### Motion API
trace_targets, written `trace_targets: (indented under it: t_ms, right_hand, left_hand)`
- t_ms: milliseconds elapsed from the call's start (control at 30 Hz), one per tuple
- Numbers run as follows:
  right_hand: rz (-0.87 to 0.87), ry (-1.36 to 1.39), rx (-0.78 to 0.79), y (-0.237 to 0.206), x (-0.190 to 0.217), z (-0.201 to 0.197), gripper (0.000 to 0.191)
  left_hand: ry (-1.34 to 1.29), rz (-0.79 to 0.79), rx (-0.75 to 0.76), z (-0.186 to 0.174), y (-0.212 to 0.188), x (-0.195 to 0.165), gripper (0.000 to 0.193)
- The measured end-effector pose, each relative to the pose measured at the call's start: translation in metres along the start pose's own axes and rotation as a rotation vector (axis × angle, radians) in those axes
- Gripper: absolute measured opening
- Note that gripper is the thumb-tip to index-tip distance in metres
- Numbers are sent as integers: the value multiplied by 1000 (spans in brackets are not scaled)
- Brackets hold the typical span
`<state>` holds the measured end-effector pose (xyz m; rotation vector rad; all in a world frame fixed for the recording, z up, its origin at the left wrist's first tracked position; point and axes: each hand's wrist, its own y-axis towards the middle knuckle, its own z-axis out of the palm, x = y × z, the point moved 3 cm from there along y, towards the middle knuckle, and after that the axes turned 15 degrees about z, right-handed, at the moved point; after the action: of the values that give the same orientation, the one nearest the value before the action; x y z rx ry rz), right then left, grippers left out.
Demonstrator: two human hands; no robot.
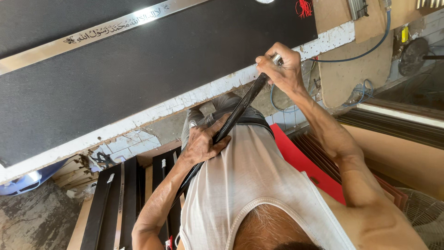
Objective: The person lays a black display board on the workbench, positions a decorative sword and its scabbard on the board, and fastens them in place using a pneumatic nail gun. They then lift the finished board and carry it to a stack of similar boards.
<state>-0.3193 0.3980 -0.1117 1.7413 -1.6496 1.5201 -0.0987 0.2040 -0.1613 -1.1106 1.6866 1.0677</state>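
So here the person has a long black scabbard (236,113) held diagonally across their front, pressed against the white undershirt (259,176). Left hand (203,141) is wrapped around the middle of it, fingers curled tight and thumb over the top. Right hand (280,67) is up at the far end, fingers closed in a fist around a shiny metal bit (276,58) sticking out there. Could be a hilt or an end fitting, I honestly can't tell since the hand covers most of it.

How far along? Hard to call. Both hands have a firm grip and the metal end sits right at the tip of the black part, so it looks like whatever is being fitted or worked there is still in hand, not finished and set down.

Ahead of them is a tabletop (138,83) with a dark textured cover and a chipped white edge. A long polished blade (92,33) with engraved script lies on it, well apart from both hands. More black sheaths (111,203) are stacked lower left, a red board (300,157) is just beside the person's waist, and a blue cable (365,51) loops off to the right.
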Motion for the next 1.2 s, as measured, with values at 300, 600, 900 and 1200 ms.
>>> trace_targets:
  t_ms: [300, 600, 900, 1200]
  right_hand:
    - [25, 146, 178, 7, -15, 1, 18]
    - [24, 329, -18, 1, -23, 7, 16]
    - [91, 411, 129, 3, -19, -4, 13]
    - [-32, 444, 176, -7, -11, -11, 15]
  left_hand:
    - [-26, -36, 18, 8, -6, 4, 68]
    - [43, -23, -34, 3, 1, -8, 66]
    - [175, 74, -78, -8, 12, -29, 68]
    - [11, 11, -9, 6, 6, -11, 70]
